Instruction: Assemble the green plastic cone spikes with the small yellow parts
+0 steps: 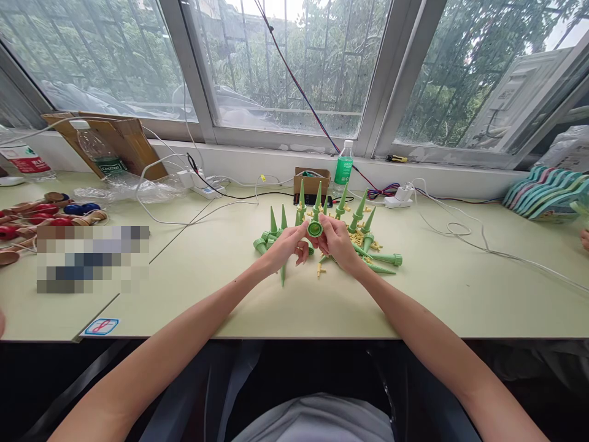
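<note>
Both my hands meet over the middle of the pale green table (221,288). My left hand (288,244) and my right hand (337,240) are both closed on one green plastic spike (315,229), its round open end facing me and its pointed tip reaching down below my left hand. Behind and around my hands stand and lie several more green spikes (358,216). Small yellow plastic pieces (321,269) are scattered on the table among them.
A small cardboard box (311,180) and a green-labelled bottle (343,164) stand at the back by the window. Power strips and cables (205,187) run along the sill. Red and blue wooden toys (41,218) lie at the left, stacked pastel trays (545,193) at the right.
</note>
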Motion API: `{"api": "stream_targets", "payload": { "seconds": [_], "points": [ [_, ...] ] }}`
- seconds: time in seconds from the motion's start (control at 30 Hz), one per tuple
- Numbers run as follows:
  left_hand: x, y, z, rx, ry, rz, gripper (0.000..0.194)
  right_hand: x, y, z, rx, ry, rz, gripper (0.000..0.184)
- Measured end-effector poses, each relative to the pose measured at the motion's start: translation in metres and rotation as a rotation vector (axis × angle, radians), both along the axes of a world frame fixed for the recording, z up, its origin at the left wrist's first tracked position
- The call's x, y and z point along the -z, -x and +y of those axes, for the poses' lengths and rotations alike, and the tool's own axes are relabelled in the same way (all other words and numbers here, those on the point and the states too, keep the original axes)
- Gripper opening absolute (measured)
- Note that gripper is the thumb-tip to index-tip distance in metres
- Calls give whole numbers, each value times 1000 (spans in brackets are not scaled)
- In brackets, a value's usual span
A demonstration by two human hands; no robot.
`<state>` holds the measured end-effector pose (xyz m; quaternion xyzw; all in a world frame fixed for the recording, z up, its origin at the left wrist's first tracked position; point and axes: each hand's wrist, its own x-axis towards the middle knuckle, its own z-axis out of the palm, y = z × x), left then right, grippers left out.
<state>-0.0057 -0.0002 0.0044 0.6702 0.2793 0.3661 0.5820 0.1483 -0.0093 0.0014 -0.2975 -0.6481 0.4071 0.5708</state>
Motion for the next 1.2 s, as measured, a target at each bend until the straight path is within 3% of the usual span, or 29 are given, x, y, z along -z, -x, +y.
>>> {"api": "stream_targets", "payload": {
  "seconds": [1.2],
  "points": [
    [1, 0, 1, 3, -22, 15, 54, 0, 1, 1, 1, 5, 3, 54]
  ]
}}
